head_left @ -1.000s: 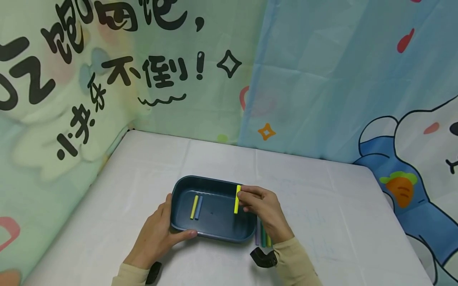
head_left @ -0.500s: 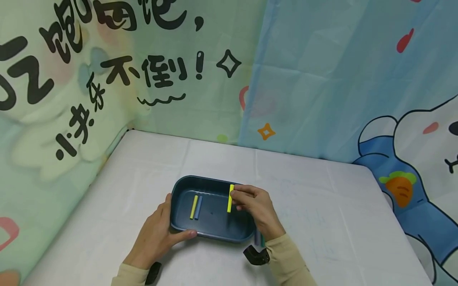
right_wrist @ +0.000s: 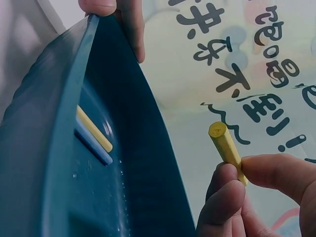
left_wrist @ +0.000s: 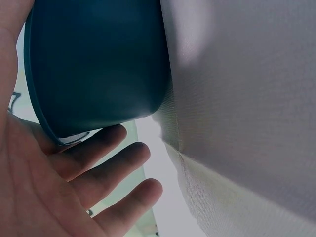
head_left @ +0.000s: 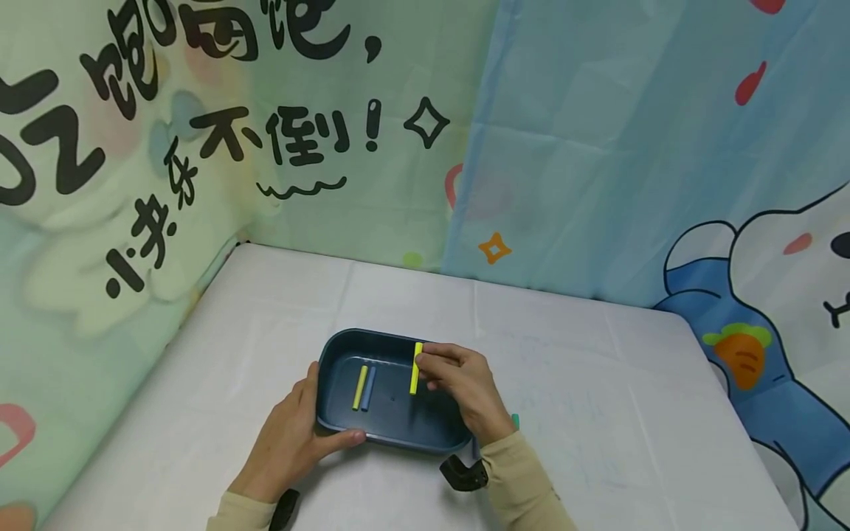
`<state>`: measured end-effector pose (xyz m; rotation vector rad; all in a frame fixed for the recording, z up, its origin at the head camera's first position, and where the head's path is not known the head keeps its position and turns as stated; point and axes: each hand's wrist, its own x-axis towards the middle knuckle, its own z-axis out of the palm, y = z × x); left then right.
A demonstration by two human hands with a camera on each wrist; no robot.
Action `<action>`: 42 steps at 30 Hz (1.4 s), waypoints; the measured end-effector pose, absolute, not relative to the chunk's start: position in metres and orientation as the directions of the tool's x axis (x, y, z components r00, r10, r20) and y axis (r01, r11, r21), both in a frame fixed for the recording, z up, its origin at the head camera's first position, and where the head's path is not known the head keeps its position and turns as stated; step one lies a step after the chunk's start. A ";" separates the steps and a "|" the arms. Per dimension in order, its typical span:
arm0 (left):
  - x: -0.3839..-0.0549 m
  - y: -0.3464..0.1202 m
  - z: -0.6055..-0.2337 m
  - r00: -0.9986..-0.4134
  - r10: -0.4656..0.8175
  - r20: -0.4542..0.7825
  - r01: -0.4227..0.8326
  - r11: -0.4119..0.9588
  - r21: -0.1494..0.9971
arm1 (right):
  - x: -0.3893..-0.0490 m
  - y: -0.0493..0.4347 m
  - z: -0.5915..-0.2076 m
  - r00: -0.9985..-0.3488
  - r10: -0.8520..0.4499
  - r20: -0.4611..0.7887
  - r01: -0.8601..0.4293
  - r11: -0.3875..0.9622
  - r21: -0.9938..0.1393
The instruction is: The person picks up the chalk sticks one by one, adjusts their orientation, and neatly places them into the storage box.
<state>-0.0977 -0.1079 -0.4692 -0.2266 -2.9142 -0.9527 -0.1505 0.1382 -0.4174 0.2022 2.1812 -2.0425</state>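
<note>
My right hand (head_left: 462,385) pinches a yellow stick of chalk (head_left: 415,370) between thumb and fingers, above the right half of a dark blue tray (head_left: 392,441). The right wrist view shows the round end of this chalk (right_wrist: 217,130) facing the camera. Around the tray's near left corner, my left hand (head_left: 292,428) holds on, its thumb along the near rim and its fingers at the left side. Inside the tray lie a yellow chalk (head_left: 359,388) and a blue chalk (head_left: 369,389), side by side. The left wrist view shows the tray's outer wall (left_wrist: 98,69) beside spread fingers.
A green chalk end (head_left: 515,421) shows behind my right wrist on the white tablecloth (head_left: 611,442); other sticks there are mostly hidden. Printed cloth walls (head_left: 372,214) stand along the table's back and left edges. A black wrist device (head_left: 465,474) sits under the right sleeve.
My right hand has moved left over the tray with the yellow chalk. Its forearm now covers most of the sticks on the table. My left hand and the tray have stayed in place.
</note>
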 end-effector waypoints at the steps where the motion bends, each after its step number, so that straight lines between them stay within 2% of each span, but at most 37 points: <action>1: -0.097 -0.108 -0.469 -0.987 0.119 0.112 0.162 0.798 0.580 | -0.151 0.137 -0.418 -0.981 0.001 -0.194 0.194 0.071 -0.978; 7: -0.097 -0.108 -0.468 -0.985 0.123 0.123 0.172 0.794 0.583 | -0.153 0.130 -0.422 -0.988 0.001 -0.157 0.156 0.109 -0.982; 14: -0.096 -0.108 -0.468 -0.983 0.132 0.125 0.181 0.784 0.593 | -0.153 0.120 -0.420 -0.983 -0.039 -0.177 0.175 0.052 -0.983; 23: -0.096 -0.108 -0.467 -0.986 0.130 0.109 0.169 0.782 0.600 | -0.153 0.113 -0.426 -0.984 -0.056 -0.169 0.165 0.071 -0.984; 42: -0.096 -0.107 -0.468 -0.986 0.130 0.100 0.164 0.790 0.591 | -0.160 0.096 -0.441 -0.960 -0.036 -0.277 0.265 0.198 -0.944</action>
